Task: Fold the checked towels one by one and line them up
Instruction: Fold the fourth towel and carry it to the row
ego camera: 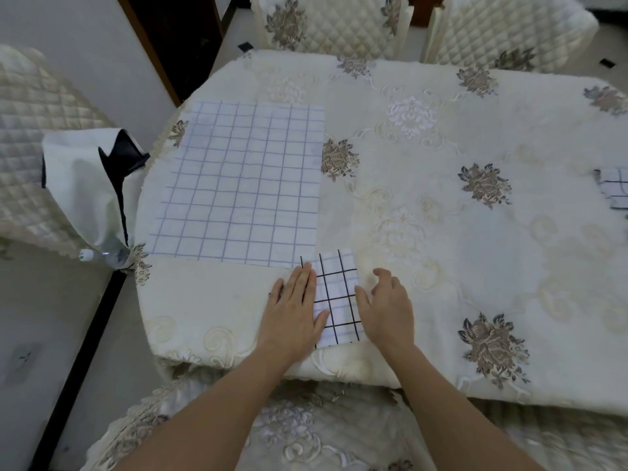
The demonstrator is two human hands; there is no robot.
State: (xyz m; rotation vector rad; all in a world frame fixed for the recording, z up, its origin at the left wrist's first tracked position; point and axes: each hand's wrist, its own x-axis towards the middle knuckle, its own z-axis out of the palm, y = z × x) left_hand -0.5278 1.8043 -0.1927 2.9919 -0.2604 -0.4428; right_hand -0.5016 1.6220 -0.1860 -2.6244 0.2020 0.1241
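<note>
- Pressing down on the left part of the small folded towel (pixel 336 300), the left hand (pixel 295 307) lies flat, fingers straight and together, pointing toward the top of the frame.
- The right hand (pixel 384 300) sits at the towel's right edge, fingers loosely curled, with no cloth visible between them.
- This black-checked towel lies at lower centre, near the front edge of the table (pixel 475 266), between the two hands, its long axis running up and down the frame.
- A blue-checked towel (pixel 244 181) lies spread flat to the upper left, its lower right corner just beside the small towel; the left hand is nearer to it.
- Another folded piece (pixel 615 188) shows at the right edge, well apart, so lining up probably means a move rightward, on the right hand's side.
</note>
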